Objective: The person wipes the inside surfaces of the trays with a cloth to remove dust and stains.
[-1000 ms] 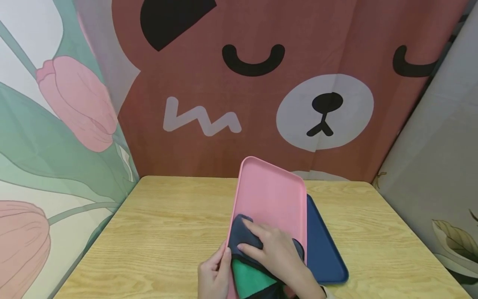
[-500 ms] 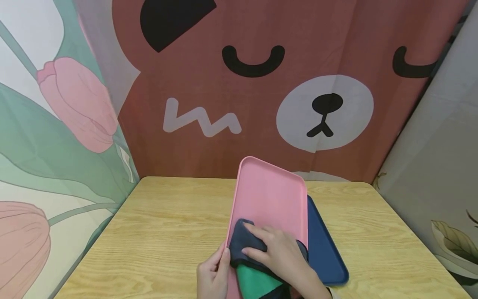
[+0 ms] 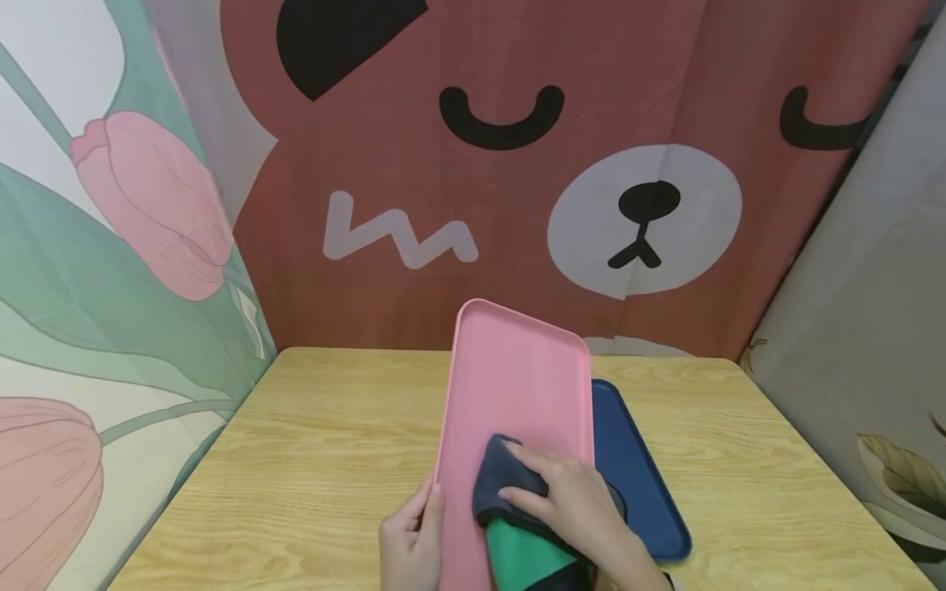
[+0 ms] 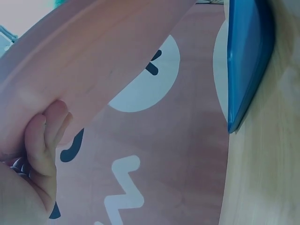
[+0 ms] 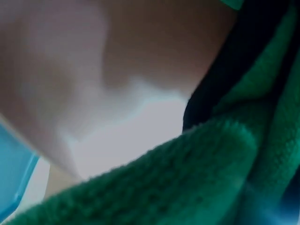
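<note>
A pink rectangular tray point(image 3: 521, 377) with a raised rim is held tilted up. My left hand point(image 3: 411, 533) grips its left edge, thumb on the rim; in the left wrist view the curled fingers point(image 4: 42, 136) lie against the underside. My right hand point(image 3: 580, 501) holds a cloth point(image 3: 528, 554), dark grey on one side and green on the other with black edging, against the tray's lower part. Thumb and index finger are spread over the grey side. In the right wrist view the fuzzy green folds point(image 5: 187, 173) hide the hand.
Behind the pink tray, a dark blue tray point(image 3: 643, 484) lies on the wooden table point(image 3: 318, 460), partly covered. A curtain with a brown bear point(image 3: 399, 304) hangs at the table's back edge, and a flowered curtain point(image 3: 148, 345) at the left.
The pink tray and left hand have shifted slightly left. The right hand with the cloth has slid right and a little down across the tray.
</note>
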Demonstrator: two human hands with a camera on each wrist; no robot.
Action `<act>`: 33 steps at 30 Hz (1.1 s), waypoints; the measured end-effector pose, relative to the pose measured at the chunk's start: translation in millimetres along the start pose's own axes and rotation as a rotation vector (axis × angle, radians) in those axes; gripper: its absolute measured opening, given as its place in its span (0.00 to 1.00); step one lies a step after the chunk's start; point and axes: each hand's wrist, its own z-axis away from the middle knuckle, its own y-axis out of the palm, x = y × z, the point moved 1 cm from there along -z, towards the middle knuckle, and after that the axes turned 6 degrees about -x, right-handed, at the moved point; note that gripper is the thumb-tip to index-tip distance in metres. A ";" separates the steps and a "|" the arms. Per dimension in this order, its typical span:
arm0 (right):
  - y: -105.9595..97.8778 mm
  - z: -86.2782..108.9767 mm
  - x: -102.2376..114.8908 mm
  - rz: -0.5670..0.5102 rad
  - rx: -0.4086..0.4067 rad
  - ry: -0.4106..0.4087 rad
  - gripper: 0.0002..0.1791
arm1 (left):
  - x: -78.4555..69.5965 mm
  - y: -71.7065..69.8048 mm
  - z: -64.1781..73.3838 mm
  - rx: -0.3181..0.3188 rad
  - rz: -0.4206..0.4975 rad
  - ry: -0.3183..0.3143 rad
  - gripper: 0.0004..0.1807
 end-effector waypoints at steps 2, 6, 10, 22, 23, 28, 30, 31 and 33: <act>0.0 0.5 -2.8 0.012 -0.006 0.020 0.29 | -0.5 -0.7 -1.1 -0.005 0.007 0.005 0.11; -0.4 0.7 -7.1 0.026 0.007 0.068 0.30 | -0.9 -1.3 -2.3 -0.011 0.025 0.025 0.11; -0.9 0.1 -11.7 0.010 0.031 0.124 0.32 | -1.0 -1.6 -2.9 -0.021 0.031 0.042 0.11; -0.1 0.3 -32.0 0.001 0.084 0.277 0.31 | 0.2 -4.8 -5.6 -0.050 0.070 0.096 0.11; 0.2 0.5 -33.6 0.006 0.089 0.286 0.31 | 0.1 -4.9 -5.8 -0.051 0.071 0.102 0.11; 0.0 1.1 -39.2 0.022 0.098 0.305 0.32 | -0.5 -5.5 -6.6 -0.054 0.070 0.117 0.11; -0.6 1.1 -41.2 0.027 0.095 0.310 0.32 | -0.9 -5.8 -7.0 -0.057 0.066 0.119 0.11; -0.9 1.2 -42.3 0.029 0.095 0.314 0.32 | -1.3 -6.0 -7.2 -0.058 0.062 0.118 0.11; -1.3 1.4 -44.8 0.037 0.099 0.324 0.32 | -2.4 -6.6 -7.6 -0.060 0.055 0.113 0.11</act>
